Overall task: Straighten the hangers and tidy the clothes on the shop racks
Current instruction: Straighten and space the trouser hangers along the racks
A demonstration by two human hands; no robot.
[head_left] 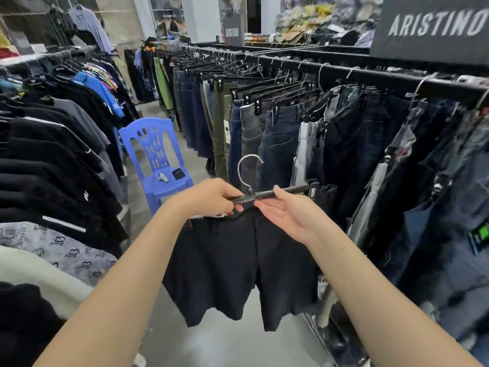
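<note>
A pair of dark navy shorts [232, 263] hangs from a black clip hanger [288, 191] with a silver hook, held out in the aisle in front of me. My left hand [211, 198] grips the hanger's left end, fingers curled round the bar. My right hand [284, 214] is under the middle of the bar, palm up, thumb on top of the bar and fingers pinching it. The hanger's right clip sits close to the jeans on the right rack. The left clip is hidden by my left hand.
A black rail [344, 72] on the right carries jeans and trousers on clip hangers. A rack of dark T-shirts [53, 160] fills the left side. A blue plastic chair [156, 157] stands in the aisle ahead. A black brand sign [434, 25] sits above the right rack.
</note>
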